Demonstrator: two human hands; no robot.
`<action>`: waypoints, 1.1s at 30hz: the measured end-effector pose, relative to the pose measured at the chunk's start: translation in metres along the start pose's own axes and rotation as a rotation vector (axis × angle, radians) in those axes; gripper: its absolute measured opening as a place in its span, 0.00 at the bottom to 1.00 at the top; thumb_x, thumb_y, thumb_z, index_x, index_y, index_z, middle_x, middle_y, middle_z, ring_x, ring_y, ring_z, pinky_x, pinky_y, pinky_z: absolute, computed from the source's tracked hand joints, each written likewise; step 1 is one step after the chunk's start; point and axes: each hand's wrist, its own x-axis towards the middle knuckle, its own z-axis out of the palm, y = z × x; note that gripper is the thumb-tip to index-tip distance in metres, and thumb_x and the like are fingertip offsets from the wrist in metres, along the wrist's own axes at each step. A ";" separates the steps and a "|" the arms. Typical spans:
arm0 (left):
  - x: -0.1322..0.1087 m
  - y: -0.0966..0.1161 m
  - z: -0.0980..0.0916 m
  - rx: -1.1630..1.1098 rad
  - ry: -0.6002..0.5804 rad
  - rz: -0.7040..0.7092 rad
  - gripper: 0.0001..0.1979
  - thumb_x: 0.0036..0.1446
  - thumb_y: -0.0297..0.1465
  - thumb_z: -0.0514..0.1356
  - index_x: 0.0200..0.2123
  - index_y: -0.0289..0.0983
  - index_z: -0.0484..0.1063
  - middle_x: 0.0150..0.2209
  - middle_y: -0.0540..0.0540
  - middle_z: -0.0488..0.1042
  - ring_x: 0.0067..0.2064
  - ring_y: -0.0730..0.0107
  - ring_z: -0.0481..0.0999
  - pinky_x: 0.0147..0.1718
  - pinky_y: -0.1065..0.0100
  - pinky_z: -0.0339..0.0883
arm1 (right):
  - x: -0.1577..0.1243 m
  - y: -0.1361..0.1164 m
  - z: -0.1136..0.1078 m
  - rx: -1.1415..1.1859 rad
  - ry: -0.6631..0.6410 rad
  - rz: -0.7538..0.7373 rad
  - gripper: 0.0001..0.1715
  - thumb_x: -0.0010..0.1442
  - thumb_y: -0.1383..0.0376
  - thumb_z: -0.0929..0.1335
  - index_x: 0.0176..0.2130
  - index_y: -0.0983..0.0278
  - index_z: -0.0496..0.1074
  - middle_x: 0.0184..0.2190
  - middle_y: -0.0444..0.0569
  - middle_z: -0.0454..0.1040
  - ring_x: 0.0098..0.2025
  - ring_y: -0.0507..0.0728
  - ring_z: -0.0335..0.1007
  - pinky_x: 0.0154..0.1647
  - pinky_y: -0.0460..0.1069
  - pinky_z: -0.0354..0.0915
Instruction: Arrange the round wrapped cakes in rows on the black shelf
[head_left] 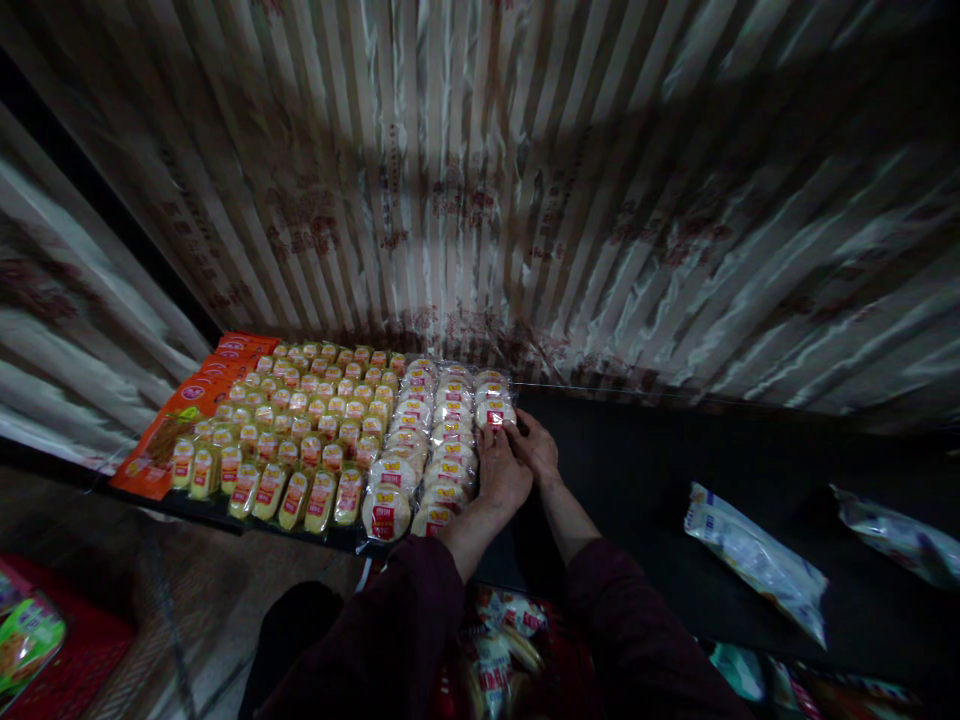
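My left hand (pixel 501 472) and my right hand (pixel 535 448) meet at the near end of a short row of round, flat cakes in clear wrappers. Between their fingertips is the nearest round wrapped cake (pixel 496 413), pale with a red and yellow label. Its lower edge is hidden by my fingers. To the left stand two longer rows of the same round wrapped cakes (pixel 453 452), overlapping one another. Further left, small oblong wrapped cakes (pixel 298 498) are lined up in several rows.
Orange bags (pixel 161 455) lie at the left end of the black shelf (pixel 622 470). Two white-blue packets (pixel 757 560) rest on its right part. Below me is a red basket (pixel 555 650) with packaged food. A pleated printed curtain (pixel 465 200) hangs behind.
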 end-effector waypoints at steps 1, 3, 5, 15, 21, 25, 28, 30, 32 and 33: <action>0.000 0.000 0.000 -0.006 0.005 0.000 0.33 0.49 0.24 0.52 0.60 0.23 0.55 0.65 0.31 0.50 0.67 0.54 0.44 0.65 0.58 0.41 | 0.001 0.001 0.001 0.015 0.007 0.001 0.28 0.56 0.54 0.62 0.53 0.61 0.69 0.47 0.52 0.74 0.47 0.60 0.71 0.49 0.54 0.65; 0.001 -0.001 0.001 -0.013 0.014 -0.001 0.33 0.49 0.24 0.52 0.60 0.24 0.55 0.65 0.31 0.50 0.67 0.53 0.44 0.64 0.56 0.42 | 0.002 0.003 0.003 0.052 0.025 -0.005 0.26 0.55 0.54 0.63 0.51 0.60 0.70 0.46 0.52 0.75 0.46 0.60 0.71 0.49 0.54 0.65; 0.001 -0.001 0.001 -0.019 0.018 -0.005 0.33 0.49 0.24 0.52 0.60 0.25 0.55 0.65 0.33 0.50 0.67 0.53 0.43 0.64 0.55 0.42 | 0.004 0.004 0.006 0.083 0.051 -0.016 0.25 0.54 0.55 0.64 0.50 0.60 0.71 0.45 0.51 0.75 0.46 0.59 0.71 0.49 0.54 0.65; 0.003 -0.001 0.000 0.015 0.008 0.011 0.33 0.48 0.22 0.52 0.61 0.26 0.55 0.65 0.33 0.50 0.67 0.54 0.41 0.65 0.56 0.40 | 0.008 0.004 0.010 0.072 0.042 -0.047 0.26 0.56 0.55 0.62 0.50 0.65 0.70 0.44 0.54 0.73 0.43 0.58 0.70 0.47 0.52 0.65; -0.001 -0.002 0.000 0.016 0.010 0.021 0.32 0.50 0.22 0.51 0.61 0.25 0.54 0.66 0.33 0.46 0.68 0.55 0.38 0.65 0.57 0.39 | 0.003 0.007 0.012 0.164 0.111 -0.041 0.28 0.53 0.55 0.64 0.50 0.66 0.70 0.45 0.56 0.72 0.44 0.58 0.70 0.49 0.54 0.64; -0.008 0.000 -0.001 -0.004 0.008 0.037 0.31 0.49 0.22 0.52 0.59 0.25 0.57 0.66 0.33 0.47 0.68 0.55 0.37 0.65 0.56 0.39 | -0.003 0.010 0.009 0.205 0.165 -0.018 0.29 0.50 0.54 0.66 0.48 0.67 0.71 0.45 0.57 0.73 0.43 0.59 0.70 0.49 0.55 0.64; -0.016 0.002 0.000 -0.004 0.011 0.041 0.28 0.49 0.21 0.52 0.56 0.26 0.62 0.65 0.32 0.50 0.68 0.54 0.40 0.64 0.53 0.41 | -0.015 0.012 0.003 0.219 0.193 -0.007 0.28 0.52 0.55 0.64 0.48 0.67 0.71 0.45 0.57 0.73 0.44 0.59 0.70 0.50 0.55 0.64; -0.022 0.002 0.001 -0.009 0.010 0.065 0.24 0.50 0.21 0.52 0.53 0.30 0.67 0.63 0.34 0.56 0.67 0.56 0.46 0.64 0.53 0.44 | -0.025 0.013 -0.002 0.246 0.203 -0.017 0.26 0.52 0.56 0.63 0.46 0.67 0.72 0.45 0.56 0.74 0.44 0.59 0.70 0.50 0.55 0.63; -0.031 0.001 0.001 -0.017 -0.002 0.097 0.21 0.51 0.21 0.51 0.49 0.31 0.69 0.60 0.36 0.62 0.65 0.58 0.54 0.63 0.55 0.48 | -0.038 0.015 -0.006 0.279 0.203 -0.039 0.24 0.53 0.57 0.62 0.45 0.66 0.73 0.44 0.55 0.75 0.44 0.59 0.70 0.51 0.55 0.63; -0.037 0.001 0.000 -0.020 -0.009 0.112 0.21 0.51 0.21 0.51 0.49 0.31 0.70 0.58 0.36 0.65 0.63 0.60 0.58 0.63 0.57 0.50 | -0.045 0.015 -0.009 0.292 0.200 -0.050 0.23 0.53 0.57 0.61 0.44 0.66 0.73 0.44 0.55 0.75 0.45 0.59 0.70 0.51 0.55 0.63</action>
